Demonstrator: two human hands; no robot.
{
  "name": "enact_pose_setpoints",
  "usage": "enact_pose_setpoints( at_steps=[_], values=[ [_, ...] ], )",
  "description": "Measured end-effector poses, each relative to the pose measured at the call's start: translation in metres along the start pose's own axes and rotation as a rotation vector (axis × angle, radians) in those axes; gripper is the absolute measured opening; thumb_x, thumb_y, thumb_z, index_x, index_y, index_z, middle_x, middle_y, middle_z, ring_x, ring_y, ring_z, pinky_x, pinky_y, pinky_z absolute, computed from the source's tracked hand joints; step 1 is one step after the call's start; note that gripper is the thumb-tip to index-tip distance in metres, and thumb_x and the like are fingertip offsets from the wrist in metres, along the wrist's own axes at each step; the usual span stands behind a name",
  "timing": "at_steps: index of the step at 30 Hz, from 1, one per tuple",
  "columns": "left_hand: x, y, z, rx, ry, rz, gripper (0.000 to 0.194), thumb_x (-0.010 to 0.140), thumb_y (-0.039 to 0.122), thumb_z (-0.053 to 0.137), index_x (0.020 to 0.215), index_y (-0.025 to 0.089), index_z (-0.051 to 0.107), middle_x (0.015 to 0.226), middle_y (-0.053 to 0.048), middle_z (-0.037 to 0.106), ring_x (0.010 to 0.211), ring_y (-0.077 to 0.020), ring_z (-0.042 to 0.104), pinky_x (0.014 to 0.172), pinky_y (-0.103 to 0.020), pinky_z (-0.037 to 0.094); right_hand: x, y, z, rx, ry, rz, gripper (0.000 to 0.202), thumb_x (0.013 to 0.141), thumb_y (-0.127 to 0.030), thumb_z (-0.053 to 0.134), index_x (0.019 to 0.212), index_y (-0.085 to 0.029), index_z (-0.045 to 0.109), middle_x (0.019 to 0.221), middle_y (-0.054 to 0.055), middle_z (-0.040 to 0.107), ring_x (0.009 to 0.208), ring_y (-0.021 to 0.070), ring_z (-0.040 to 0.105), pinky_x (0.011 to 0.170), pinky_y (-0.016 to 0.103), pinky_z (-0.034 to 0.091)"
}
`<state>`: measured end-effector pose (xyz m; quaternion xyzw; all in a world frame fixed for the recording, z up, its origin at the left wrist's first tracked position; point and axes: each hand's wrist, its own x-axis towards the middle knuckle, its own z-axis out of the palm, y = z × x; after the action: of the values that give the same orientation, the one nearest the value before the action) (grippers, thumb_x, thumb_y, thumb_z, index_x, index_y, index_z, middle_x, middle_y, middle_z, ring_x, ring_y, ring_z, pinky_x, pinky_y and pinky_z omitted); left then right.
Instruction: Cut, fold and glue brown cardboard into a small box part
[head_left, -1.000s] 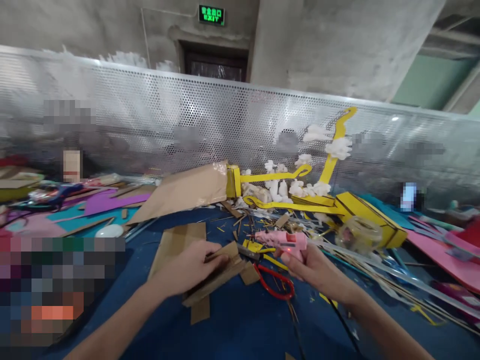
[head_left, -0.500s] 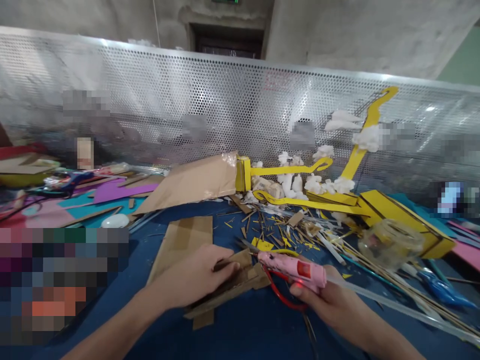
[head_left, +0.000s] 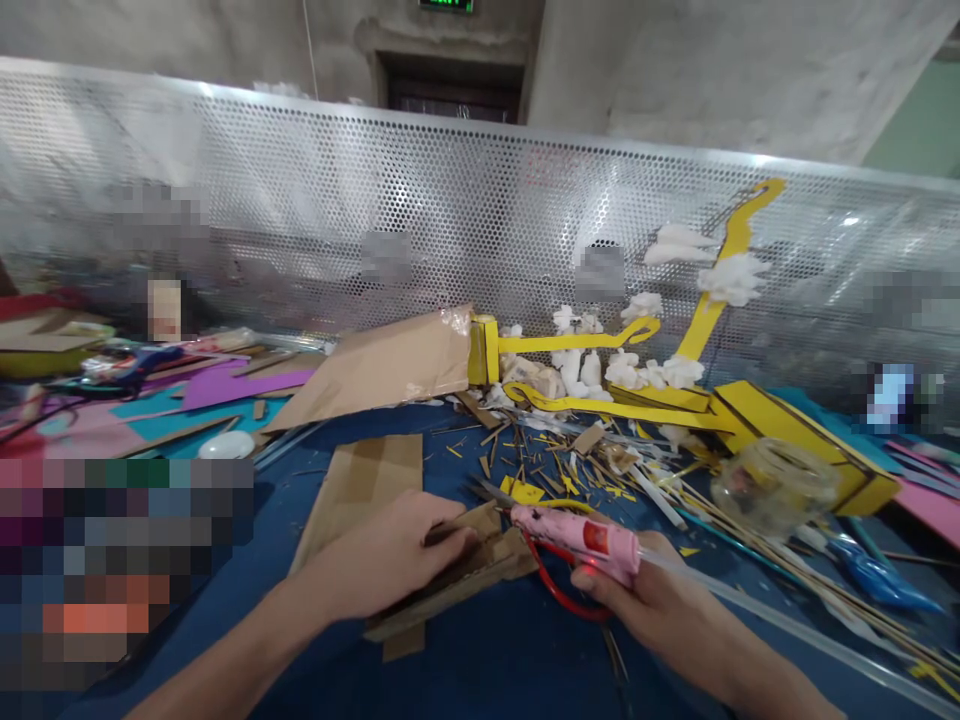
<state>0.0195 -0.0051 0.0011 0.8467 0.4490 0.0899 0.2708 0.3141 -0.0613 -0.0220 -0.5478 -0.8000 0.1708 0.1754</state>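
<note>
Green sign (head_left: 447, 5) cut off; red scissors (head_left: 550, 588) part-hidden.

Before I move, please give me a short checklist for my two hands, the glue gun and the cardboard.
1. Left hand grips the folded cardboard piece: ok.
2. Right hand holds the pink glue gun: ok.
3. Red light on the gun glows: ok.
4. Clear glue stick at the gun's rear: ok.
5. Red-handled scissors away from the gun: not ok, partly beneath it.
6. Nozzle hot enough: cannot tell.
</note>
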Motion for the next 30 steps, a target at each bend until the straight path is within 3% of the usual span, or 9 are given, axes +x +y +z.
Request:
enact_pose_setpoints(
  at_steps=[5, 11, 17, 22, 26, 30],
  values=[
    [0.0001, -0.0003, -0.0002, -0.019, 0.002, 0.004, 0.043, 0.102, 0.046, 0.042, 0.07, 0.02, 0.053, 0.065, 0.002, 0.057, 0.063, -0.0147, 0.051, 0.057, -0.029, 0.027, 0.0003, -0.0063, -0.003, 0.06, 0.037, -0.053, 0.04, 0.104, -0.051, 0.045, 0.124, -0.031, 0.073, 0.101, 0.005, 0.08, 0.088, 0.0251, 0.073, 0.083, 0.032, 0.059],
    [0.0011, 0.0009, 0.0001, -0.016, 0.011, -0.005, 0.043, 0.102, 0.047, 0.042, 0.071, 0.02, 0.054, 0.066, 0.001, 0.06, 0.064, -0.0158, 0.053, 0.057, -0.03, 0.027, -0.0011, -0.0065, -0.0037, 0.116, 0.041, -0.104, 0.039, 0.104, -0.048, 0.05, 0.135, -0.032, 0.066, 0.123, 0.006, 0.076, 0.116, 0.0276, 0.07, 0.094, 0.032, 0.058],
    [0.0008, -0.002, 0.0014, -0.002, 0.021, -0.011, 0.044, 0.103, 0.048, 0.041, 0.072, 0.02, 0.057, 0.069, 0.0, 0.064, 0.066, -0.0166, 0.056, 0.058, -0.03, 0.028, -0.001, -0.0108, -0.0052, 0.139, 0.016, -0.092, 0.034, 0.103, -0.05, 0.05, 0.113, -0.028, 0.074, 0.11, 0.006, 0.079, 0.098, 0.0264, 0.074, 0.076, 0.031, 0.059],
    [0.0, -0.0028, 0.0018, -0.053, 0.023, 0.013, 0.044, 0.102, 0.048, 0.042, 0.074, 0.02, 0.06, 0.07, -0.001, 0.064, 0.065, -0.0177, 0.056, 0.06, -0.03, 0.029, -0.0004, -0.0105, -0.0038, 0.154, 0.037, -0.083, 0.035, 0.104, -0.05, 0.05, 0.119, -0.027, 0.071, 0.104, 0.006, 0.079, 0.089, 0.0247, 0.074, 0.069, 0.03, 0.058],
    [0.0008, -0.0012, 0.0011, -0.039, 0.018, -0.007, 0.046, 0.102, 0.049, 0.04, 0.072, 0.02, 0.058, 0.068, -0.001, 0.062, 0.065, -0.0172, 0.055, 0.059, -0.03, 0.029, -0.0013, -0.009, -0.0034, 0.159, 0.026, -0.094, 0.034, 0.102, -0.052, 0.051, 0.112, -0.03, 0.075, 0.091, 0.004, 0.079, 0.08, 0.0242, 0.074, 0.067, 0.031, 0.058],
    [0.0019, 0.001, -0.0001, -0.025, 0.0, -0.028, 0.046, 0.102, 0.05, 0.041, 0.073, 0.02, 0.06, 0.07, -0.001, 0.065, 0.066, -0.0178, 0.057, 0.06, -0.03, 0.029, -0.004, -0.0081, -0.0028, 0.136, 0.051, -0.095, 0.034, 0.102, -0.053, 0.052, 0.117, -0.031, 0.074, 0.097, 0.004, 0.08, 0.081, 0.0249, 0.074, 0.065, 0.032, 0.058]
  ],
)
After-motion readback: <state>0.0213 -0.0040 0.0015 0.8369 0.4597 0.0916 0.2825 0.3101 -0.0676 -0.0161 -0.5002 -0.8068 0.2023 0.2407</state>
